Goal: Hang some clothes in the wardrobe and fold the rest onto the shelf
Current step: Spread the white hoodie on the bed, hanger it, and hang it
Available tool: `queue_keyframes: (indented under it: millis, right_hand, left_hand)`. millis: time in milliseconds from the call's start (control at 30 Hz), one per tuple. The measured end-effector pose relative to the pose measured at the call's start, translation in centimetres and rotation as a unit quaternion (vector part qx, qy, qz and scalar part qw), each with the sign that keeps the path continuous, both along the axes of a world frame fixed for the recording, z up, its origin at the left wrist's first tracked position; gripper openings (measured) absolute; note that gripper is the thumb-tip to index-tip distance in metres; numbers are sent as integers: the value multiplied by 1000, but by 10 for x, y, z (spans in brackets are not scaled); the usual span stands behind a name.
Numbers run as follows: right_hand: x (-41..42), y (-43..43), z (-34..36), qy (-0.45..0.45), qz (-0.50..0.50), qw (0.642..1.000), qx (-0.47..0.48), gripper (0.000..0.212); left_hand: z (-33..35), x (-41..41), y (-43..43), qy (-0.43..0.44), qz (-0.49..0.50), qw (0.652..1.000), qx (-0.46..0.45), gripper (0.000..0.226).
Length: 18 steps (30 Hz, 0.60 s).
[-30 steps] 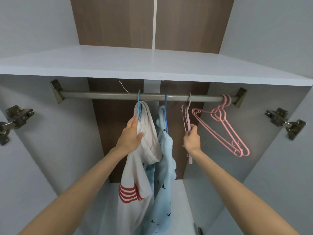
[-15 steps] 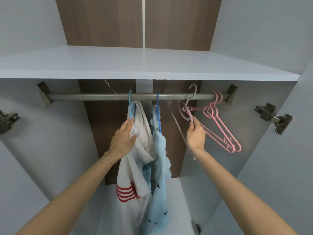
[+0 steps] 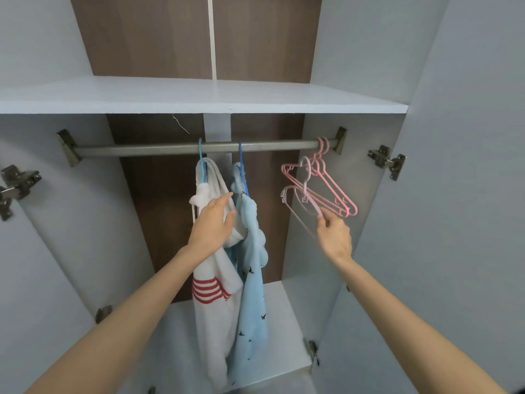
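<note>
- Below the rail (image 3: 142,150), right of centre: pale lilac plastic hanger (image 3: 304,180) hangs free, hook up, not on the rail, just in front of two pink hangers (image 3: 320,163) hooked at the rail's right end
- right hand (image 3: 335,237) pinches its thin shoulder bar; bar slants up-left from the fingers
- left hand (image 3: 213,226) open, fingers resting on soft white red-striped garment (image 3: 216,308), beside light blue printed one (image 3: 252,308), both on blue hangers (image 3: 201,163)
- likely next: pull the hanger out; right hand already has it
</note>
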State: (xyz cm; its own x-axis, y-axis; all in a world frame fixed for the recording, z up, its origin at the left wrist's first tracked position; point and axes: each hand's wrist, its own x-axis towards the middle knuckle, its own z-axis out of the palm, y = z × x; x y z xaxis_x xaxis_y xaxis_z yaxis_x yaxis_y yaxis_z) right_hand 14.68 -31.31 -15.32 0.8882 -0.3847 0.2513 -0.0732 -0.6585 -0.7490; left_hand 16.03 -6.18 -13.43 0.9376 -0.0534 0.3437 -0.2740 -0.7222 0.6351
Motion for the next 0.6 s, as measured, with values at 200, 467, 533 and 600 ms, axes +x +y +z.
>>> queue_keyframes:
  millis: [200,467,533,600]
  right_hand:
    - [-109,-20,-15,27,27,999,-19,30]
    - [-270,-33,-18,35,66,997,-6,17]
    - [-301,-36,-18,32,76,997,-8,14]
    - [-337,-42,-22,25,79,997,-3,14]
  left_hand:
    - [-17,-74,-24,31,-107,994,4,49]
    - [-48,-174,-67,70,-197,978,24,54]
    - [-56,-190,-75,61,-210,975,32,52]
    - [-64,-212,-85,48,-239,969,49,46]
